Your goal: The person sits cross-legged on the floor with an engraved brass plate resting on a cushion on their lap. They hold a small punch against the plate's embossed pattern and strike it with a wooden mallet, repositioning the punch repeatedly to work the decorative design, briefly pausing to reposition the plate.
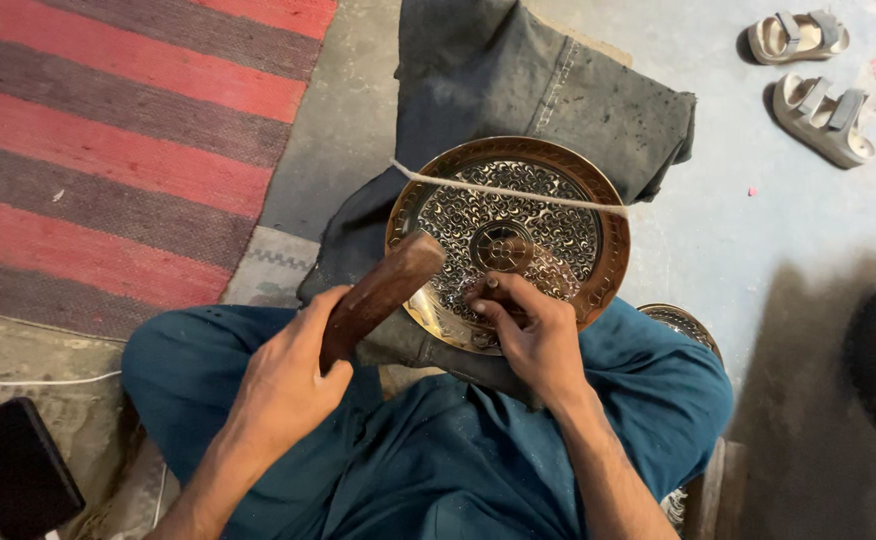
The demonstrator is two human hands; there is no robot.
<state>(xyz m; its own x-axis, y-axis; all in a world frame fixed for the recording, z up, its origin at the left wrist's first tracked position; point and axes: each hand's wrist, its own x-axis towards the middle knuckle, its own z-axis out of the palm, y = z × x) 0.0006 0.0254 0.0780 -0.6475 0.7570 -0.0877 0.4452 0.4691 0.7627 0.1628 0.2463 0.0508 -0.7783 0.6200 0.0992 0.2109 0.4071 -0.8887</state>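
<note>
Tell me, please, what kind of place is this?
Probably a small floor-level metal craft workshop. A person sits on bare concrete floor, an engraved brass plate resting on dark cloth, a wooden mallet in the left hand.

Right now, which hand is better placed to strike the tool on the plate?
Left, probably. The left hand grips the wooden mallet, its head beside the plate. The right hand is busy pinching a small tool against the plate's engraved face.

The light is soft and bright. The shiny metal plate point(509, 243) glints. A dark shadow lies on the floor at right. Edges bend a little.
</note>
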